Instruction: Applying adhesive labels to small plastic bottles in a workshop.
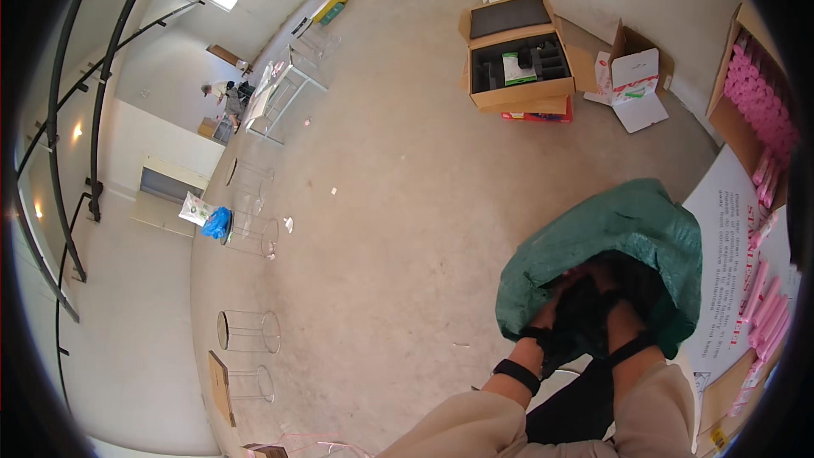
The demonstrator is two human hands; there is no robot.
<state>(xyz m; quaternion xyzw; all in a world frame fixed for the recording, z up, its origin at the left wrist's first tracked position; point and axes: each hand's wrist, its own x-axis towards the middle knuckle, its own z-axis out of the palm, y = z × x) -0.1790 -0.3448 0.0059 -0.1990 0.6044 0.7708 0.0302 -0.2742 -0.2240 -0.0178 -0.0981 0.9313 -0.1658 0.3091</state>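
A green woven sack (pixel 568 233) stands with its mouth toward me, at the right of the view. Both my arms reach down into it, with black straps around the wrists. Inside the opening, my left hand (pixel 549 309) is on the left side and my right hand (pixel 621 315) is on the right. Dark black material (pixel 580 321) lies between them and spills over the near rim. Shadow and the sack hide my fingers, so what they hold cannot be made out.
Right of the sack lies a white printed board (pixel 721 263), with pink wrapped sticks (pixel 770 318) on it. A carton of pink sticks (pixel 755 85) stands behind. Open cardboard boxes (pixel 521 68) sit farther off. Stools (pixel 246 331) line the left; another person (pixel 225 93) is near a table (pixel 275 93).
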